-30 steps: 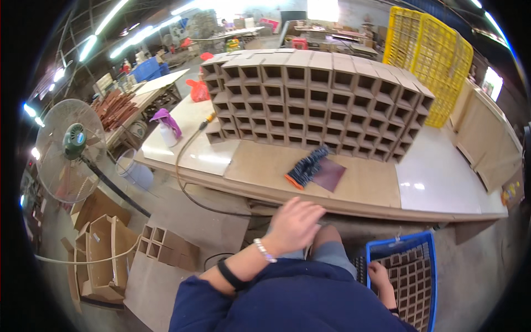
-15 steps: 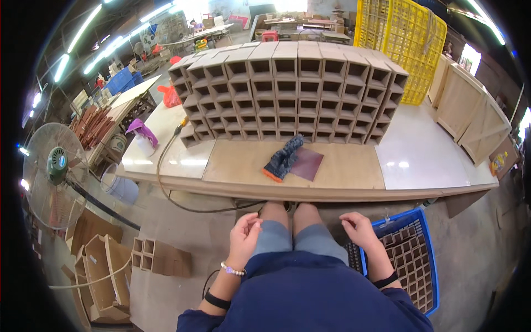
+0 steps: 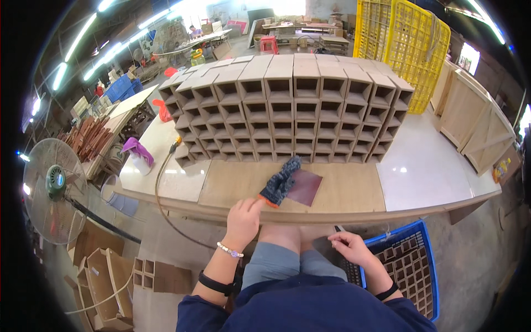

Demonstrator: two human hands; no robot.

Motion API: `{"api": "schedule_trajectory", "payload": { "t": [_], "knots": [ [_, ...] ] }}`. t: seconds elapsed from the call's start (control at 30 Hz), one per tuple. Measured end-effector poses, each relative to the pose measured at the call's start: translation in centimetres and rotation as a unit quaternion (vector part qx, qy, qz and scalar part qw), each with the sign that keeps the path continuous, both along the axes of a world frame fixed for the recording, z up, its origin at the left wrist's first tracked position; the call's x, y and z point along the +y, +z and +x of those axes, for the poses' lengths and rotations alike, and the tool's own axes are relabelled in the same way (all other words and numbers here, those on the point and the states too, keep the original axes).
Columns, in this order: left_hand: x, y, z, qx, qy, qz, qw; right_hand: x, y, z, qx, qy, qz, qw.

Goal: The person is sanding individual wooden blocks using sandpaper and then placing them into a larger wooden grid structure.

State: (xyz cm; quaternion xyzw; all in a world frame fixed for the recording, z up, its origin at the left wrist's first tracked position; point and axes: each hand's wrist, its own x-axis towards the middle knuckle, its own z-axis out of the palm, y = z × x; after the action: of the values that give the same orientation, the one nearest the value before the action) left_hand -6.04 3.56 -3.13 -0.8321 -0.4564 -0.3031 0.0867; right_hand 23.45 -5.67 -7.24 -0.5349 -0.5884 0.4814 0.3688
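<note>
On the bench lies a dark grey knitted work glove (image 3: 282,181) with an orange cuff. It overlaps a dark red square sheet (image 3: 305,188) that looks like sandpaper. My left hand (image 3: 244,220) reaches over the bench's front edge, its bent fingertips closed at the orange cuff; the fingertips are partly hidden. My right hand (image 3: 352,247) hovers above my lap, fingers loosely bent and apart, holding nothing. Behind the glove stands a wide stack of square, hollow brown box tubes (image 3: 279,108), several rows high, open ends toward me.
A blue crate (image 3: 427,249) of similar tubes stands on the floor at right. Yellow crates (image 3: 420,55) rise behind the stack. A hose (image 3: 159,185) hangs over the bench edge. At left are a spray bottle with a purple cloth (image 3: 141,157), a fan (image 3: 55,185) and cardboard boxes (image 3: 105,282).
My left hand has moved forward from above my lap to the glove's cuff. My right hand has shifted slightly inward and down. The view has tilted, so the bench sits lower.
</note>
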Motion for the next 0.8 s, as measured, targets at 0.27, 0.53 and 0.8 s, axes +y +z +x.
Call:
{"api": "schedule_trajectory", "payload": {
  "t": [0.27, 0.53, 0.8],
  "knots": [
    [6.2, 0.1, 3.1, 0.296, -0.064, -0.116, 0.946, 2.2, 0.6, 2.7, 0.068, 0.010, -0.007, 0.998],
    [8.1, 9.4, 9.2, -0.587, -0.117, -0.241, 0.764, 4.9, 7.4, 2.2, 0.164, 0.113, -0.005, 0.980],
    [6.0, 5.6, 15.3, -0.567, -0.180, -0.273, 0.756, 8.8, 11.6, -3.6, 0.309, 0.087, 0.286, 0.903]
  ]
}}
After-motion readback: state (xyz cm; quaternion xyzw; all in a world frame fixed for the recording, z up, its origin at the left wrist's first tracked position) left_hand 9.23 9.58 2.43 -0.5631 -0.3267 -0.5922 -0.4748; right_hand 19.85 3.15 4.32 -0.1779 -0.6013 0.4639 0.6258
